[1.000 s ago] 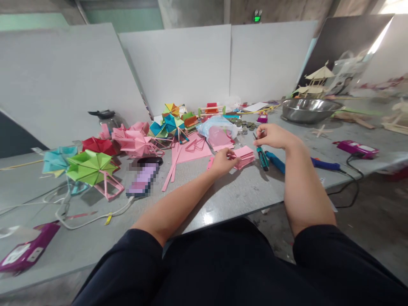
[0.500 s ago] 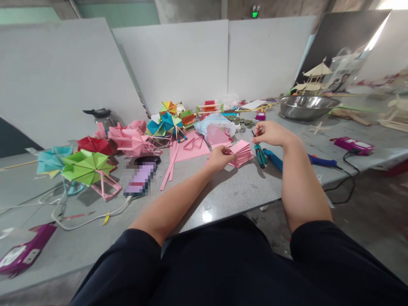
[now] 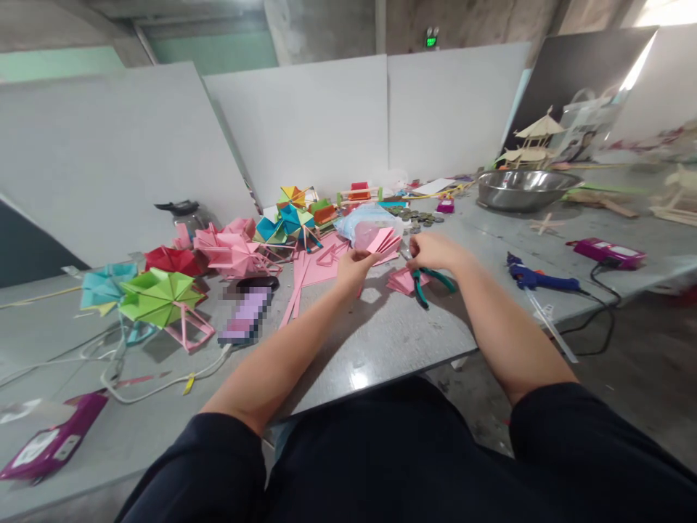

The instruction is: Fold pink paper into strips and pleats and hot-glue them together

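Since a second ago, lifted off the grey bench [image 3: 392, 341]: a pink folded-paper fan [image 3: 382, 240], now pinched in the left hand [image 3: 353, 266] and raised between both hands. Right hand [image 3: 433, 252] closed over teal-handled pliers [image 3: 428, 282], fingers near the fan. Leftover pink folded pieces [image 3: 404, 280] just below. Open bench toward the near edge; blue glue gun [image 3: 536, 279] well right, paper pinwheels [image 3: 157, 298] left.

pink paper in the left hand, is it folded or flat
Folded. The pink paper fans out in several pleats above the left hand, which pinches its lower end; the right hand is beside it.
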The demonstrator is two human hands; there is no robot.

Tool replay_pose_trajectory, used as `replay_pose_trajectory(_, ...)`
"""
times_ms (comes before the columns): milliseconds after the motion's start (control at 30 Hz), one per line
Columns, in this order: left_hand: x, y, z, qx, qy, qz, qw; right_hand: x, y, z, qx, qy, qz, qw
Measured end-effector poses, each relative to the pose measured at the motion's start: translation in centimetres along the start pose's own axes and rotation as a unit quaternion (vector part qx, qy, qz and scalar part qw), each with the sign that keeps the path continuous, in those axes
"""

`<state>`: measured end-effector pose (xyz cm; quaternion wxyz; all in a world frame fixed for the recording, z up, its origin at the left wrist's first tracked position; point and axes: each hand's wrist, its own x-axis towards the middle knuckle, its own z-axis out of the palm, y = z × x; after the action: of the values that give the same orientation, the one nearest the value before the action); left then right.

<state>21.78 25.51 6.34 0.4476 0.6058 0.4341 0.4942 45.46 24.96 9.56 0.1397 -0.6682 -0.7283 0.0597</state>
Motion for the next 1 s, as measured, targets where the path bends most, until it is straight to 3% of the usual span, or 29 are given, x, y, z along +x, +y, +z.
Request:
replay_pose_trajectory(167,-3.5,-0.4,-4.6,0.013,-0.031,0.01,0.999,0.5,-0.7,1.8,-0.011,-0.006,0.002,1.0)
replay_pose_trajectory(333,-7.0,-0.9,-11.2,0.127,-0.027,0.073,0.989,-0.1,-1.6,1.3,0.039,0.071,-0.021,0.996)
replay_pose_trajectory(433,-7.9,-1.3,-13.9,0.186,-0.022,0.087,0.978,-0.8,-3.7,1.6,0.094,0.093,-0.077,0.988)
replay_pose_trajectory(567,-7.6,-1.5,-14.9,0.231,-0.046,0.04,0.971,-1.8,-6.7,3.4,0.13,0.023,-0.174,0.976)
replay_pose_trajectory(667,-7.1,-1.4,-14.9,0.219,-0.024,0.039,0.975,-2.4,-8.2,5.0,0.134,-0.017,-0.23,0.964)
replay_pose_trajectory(800,-6.8,-1.0,-15.0,0.281,-0.008,0.051,0.958,-2.7,-9.8,7.0,0.167,0.013,-0.274,0.947)
replay_pose_trajectory(933,-7.0,-1.1,-14.9,0.41,0.0,0.082,0.908,-2.8,-11.0,8.7,0.213,0.041,-0.254,0.943)
replay_pose_trajectory(1000,-7.1,-1.1,-14.8,0.408,0.018,0.095,0.908,-2.8,-11.3,9.4,0.208,0.034,-0.255,0.944)
